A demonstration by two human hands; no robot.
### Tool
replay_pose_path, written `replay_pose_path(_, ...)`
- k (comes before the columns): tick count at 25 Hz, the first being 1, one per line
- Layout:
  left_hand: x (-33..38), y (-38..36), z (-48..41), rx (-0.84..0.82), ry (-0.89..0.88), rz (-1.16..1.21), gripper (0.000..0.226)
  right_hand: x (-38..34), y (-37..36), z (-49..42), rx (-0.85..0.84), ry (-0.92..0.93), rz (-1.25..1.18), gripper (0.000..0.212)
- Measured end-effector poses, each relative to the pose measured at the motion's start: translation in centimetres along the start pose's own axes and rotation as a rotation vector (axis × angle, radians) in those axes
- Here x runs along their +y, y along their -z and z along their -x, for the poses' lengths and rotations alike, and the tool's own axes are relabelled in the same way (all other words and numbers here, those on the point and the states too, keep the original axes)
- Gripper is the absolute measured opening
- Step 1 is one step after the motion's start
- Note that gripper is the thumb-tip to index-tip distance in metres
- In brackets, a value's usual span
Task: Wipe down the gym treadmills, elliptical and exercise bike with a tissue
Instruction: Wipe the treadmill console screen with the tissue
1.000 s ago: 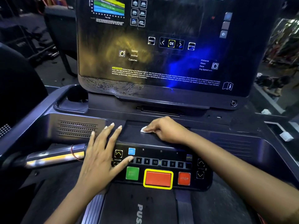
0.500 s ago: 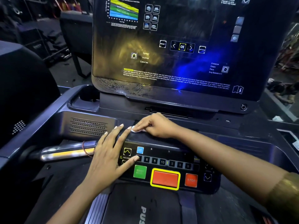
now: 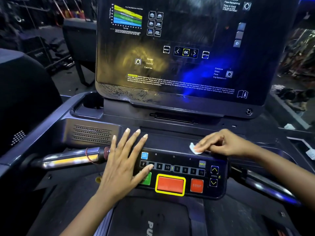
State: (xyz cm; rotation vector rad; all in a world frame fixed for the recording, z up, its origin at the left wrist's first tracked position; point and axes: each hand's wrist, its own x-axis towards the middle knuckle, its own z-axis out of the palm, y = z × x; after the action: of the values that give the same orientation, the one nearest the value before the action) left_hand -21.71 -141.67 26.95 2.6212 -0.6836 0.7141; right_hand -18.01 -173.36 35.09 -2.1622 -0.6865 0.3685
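Note:
I stand at a dark treadmill console [image 3: 170,140] with a big glossy display panel [image 3: 184,48] above. My right hand [image 3: 221,143] pinches a small white tissue [image 3: 194,149] and presses it on the ledge just above the button panel [image 3: 179,172], towards its right end. My left hand [image 3: 124,164] lies flat with fingers spread on the left end of that panel, thumb over the number keys and part of the green button.
A chrome handlebar [image 3: 71,159] sticks out left of the panel, another at the right [image 3: 265,183]. A cup recess [image 3: 90,106] sits at the console's back left. The panel carries a big red button [image 3: 170,184] and a STOP key [image 3: 196,185]. Dark gym machines stand behind at left.
My right hand has slid the tissue rightwards along the ledge, from beside my left fingertips to the panel's right part. My left hand stays flat on the panel's left end.

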Motion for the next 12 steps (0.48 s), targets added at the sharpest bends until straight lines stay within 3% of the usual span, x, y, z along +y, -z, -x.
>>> replay_pose_path(4, 1.1, -0.6, -0.4, -0.045, -0.028, -0.057, 0.068, 1.0, 0.6, -3.7, 0.047, -0.007, 0.163, 0.053)
replay_pose_path(8, 0.6, -0.8, -0.2, -0.080, -0.049, -0.087, 0.066, 2.1, -2.3, -8.8, -0.016, 0.125, 0.350, 0.031)
replay_pose_path(12, 0.8, -0.8, -0.3, -0.062, -0.034, -0.074, 0.066, 3.2, -1.2, -7.3, -0.015, 0.100, 0.437, 0.033)
